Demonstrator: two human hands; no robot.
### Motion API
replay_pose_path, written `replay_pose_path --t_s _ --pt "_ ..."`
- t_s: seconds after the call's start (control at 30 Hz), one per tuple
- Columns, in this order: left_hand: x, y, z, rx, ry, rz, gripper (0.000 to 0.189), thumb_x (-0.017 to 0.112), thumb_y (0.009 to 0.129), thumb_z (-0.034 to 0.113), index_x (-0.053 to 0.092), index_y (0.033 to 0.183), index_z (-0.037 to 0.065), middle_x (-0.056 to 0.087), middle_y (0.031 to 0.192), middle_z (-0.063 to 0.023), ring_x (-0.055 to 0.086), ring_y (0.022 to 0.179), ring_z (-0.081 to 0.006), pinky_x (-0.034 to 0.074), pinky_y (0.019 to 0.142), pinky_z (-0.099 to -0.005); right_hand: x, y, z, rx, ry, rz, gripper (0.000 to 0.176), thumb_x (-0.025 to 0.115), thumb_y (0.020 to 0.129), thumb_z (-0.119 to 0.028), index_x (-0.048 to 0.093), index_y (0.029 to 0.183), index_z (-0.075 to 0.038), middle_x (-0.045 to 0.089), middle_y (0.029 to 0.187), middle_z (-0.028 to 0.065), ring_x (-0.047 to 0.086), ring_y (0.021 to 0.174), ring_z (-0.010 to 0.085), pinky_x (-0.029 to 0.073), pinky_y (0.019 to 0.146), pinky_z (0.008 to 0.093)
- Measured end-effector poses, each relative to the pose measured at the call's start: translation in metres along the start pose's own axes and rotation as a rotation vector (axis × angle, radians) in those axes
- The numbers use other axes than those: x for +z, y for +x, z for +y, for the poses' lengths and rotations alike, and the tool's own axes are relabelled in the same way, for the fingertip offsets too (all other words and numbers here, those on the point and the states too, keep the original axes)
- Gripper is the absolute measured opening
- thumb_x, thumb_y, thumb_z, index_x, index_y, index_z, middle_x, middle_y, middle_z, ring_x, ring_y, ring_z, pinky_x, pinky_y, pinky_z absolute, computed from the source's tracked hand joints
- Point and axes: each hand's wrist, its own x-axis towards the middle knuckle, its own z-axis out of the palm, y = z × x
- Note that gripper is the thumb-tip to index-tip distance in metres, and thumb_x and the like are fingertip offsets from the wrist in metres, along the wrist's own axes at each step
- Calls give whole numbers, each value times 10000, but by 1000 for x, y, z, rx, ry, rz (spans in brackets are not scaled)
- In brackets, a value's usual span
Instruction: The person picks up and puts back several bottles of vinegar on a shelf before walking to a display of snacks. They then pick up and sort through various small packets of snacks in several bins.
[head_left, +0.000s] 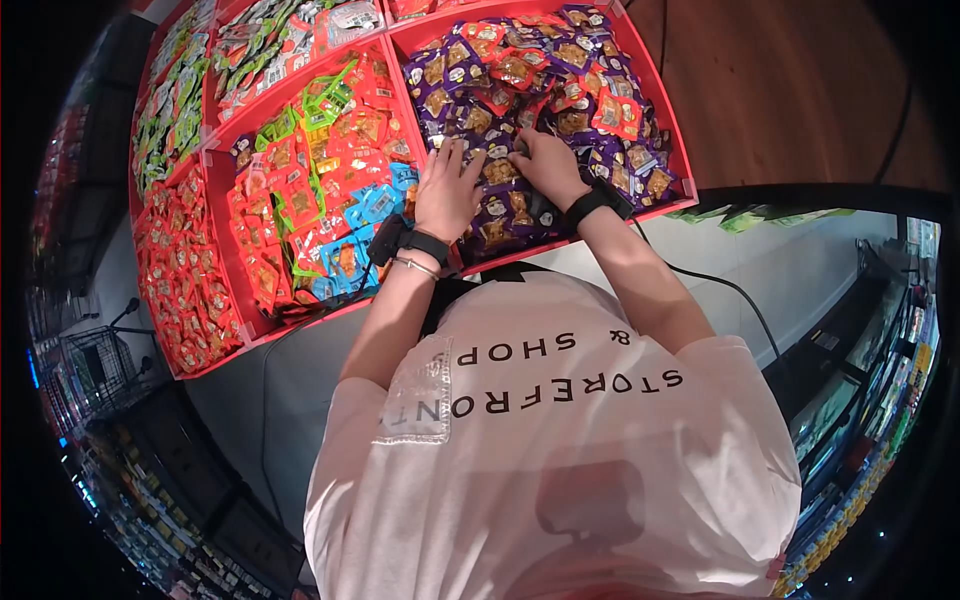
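Observation:
Purple snack packets (pixel 500 170) fill the right compartment of a red display bin (pixel 684 160), with some red packets (pixel 616 114) lying among them. My left hand (pixel 449 192) rests on the purple packets by the compartment's left divider, its fingers apart and holding nothing. To its right, my right hand (pixel 549 168) touches the same pile with its fingers bent. Its fingertips press in among the packets, and whether they grip one cannot be made out. Both wrists wear black straps.
Left of the divider, another compartment holds red, green and blue packets (pixel 370 205). Further left are more red packets (pixel 185 275). A brown wooden surface (pixel 790 90) lies right of the bin. A shopping cart (pixel 105 360) stands at the left, and a black cable (pixel 735 287) hangs at the right.

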Motion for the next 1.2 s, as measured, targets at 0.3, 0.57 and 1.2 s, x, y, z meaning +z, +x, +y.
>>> replay_pose_path --t_s 0.3,0.57,1.2 --pt "-32 62 -27 -122 -173 300 731 734 759 280 430 1386 60 442 1357 -275 375 1310 -418 322 1090 -468 -40 49 2 -128 -146 219 447 724 771 -252 562 1168 -126 601 1062 114 633 903 321 522 725 438" --pt "-11 147 -85 -340 110 -50 720 691 801 405 415 1380 78 541 1312 -171 524 1210 -323 186 1106 -602 -16 107 8 -152 -334 145 468 657 806 -219 512 1247 -161 571 1187 72 635 947 319 534 737 437" --pt "-5 73 -55 -5 -103 114 403 773 719 258 642 1035 45 637 854 -163 574 888 -351 446 833 -439 -60 -8 44 -438 -209 18 400 634 796 -48 649 1155 -225 584 1286 23 613 1053 256 533 844 350"
